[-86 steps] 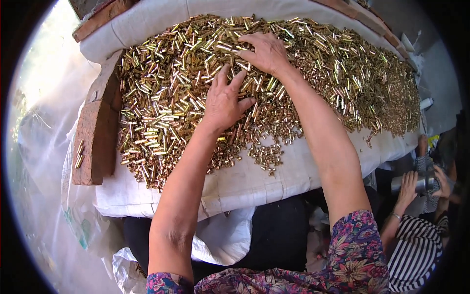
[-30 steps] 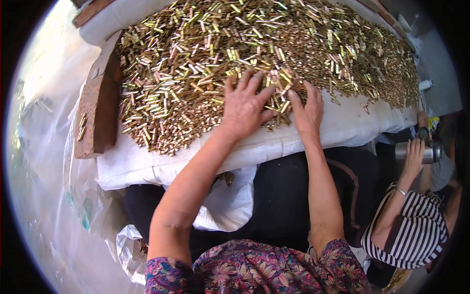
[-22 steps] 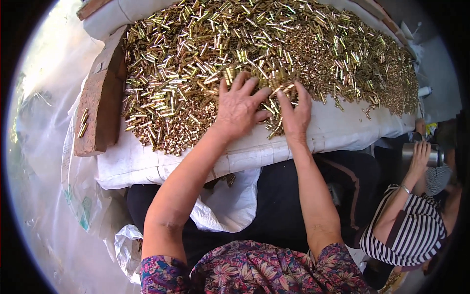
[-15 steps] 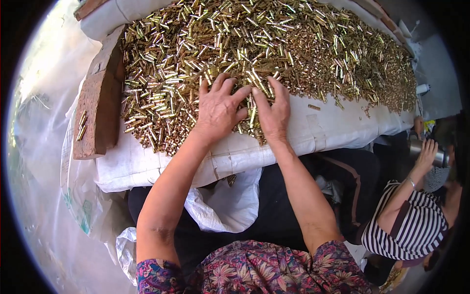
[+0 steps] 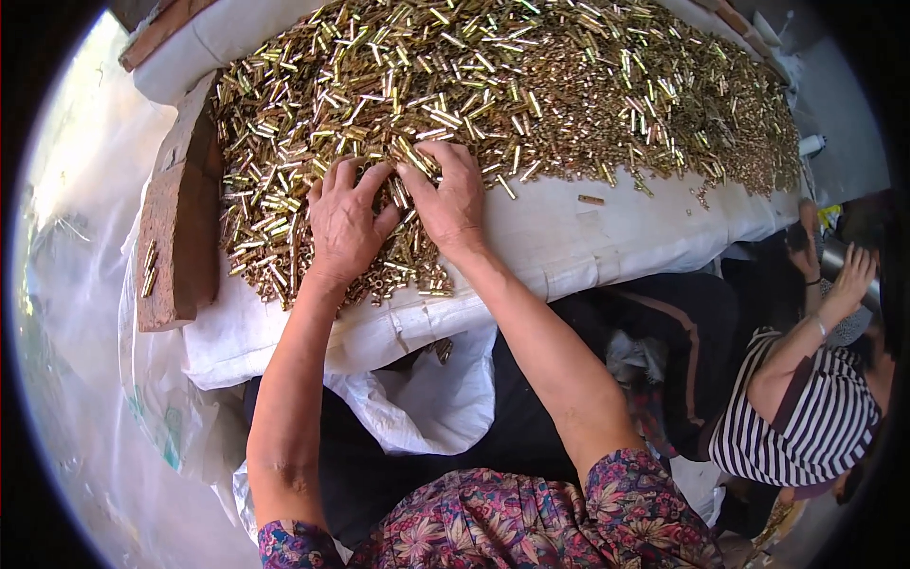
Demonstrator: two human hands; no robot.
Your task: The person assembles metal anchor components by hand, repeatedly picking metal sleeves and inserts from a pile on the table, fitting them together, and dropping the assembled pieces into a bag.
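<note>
Raking the brass tubes (image 5: 493,104) goes best with flat palms and fingers kept together, drawing slowly so none roll off the near edge of the white cloth (image 5: 569,237). Head view: left hand (image 5: 343,223) and right hand (image 5: 451,194) lie side by side on the near-left part of the heap, fingers spread and slightly curled, palms down, gripping nothing. Small shiny hollow cylinders, hard and loose, cover the soft padded cloth. A rough wooden block (image 5: 178,223) bounds the left. A co-worker (image 5: 806,408) in stripes sits right.
</note>
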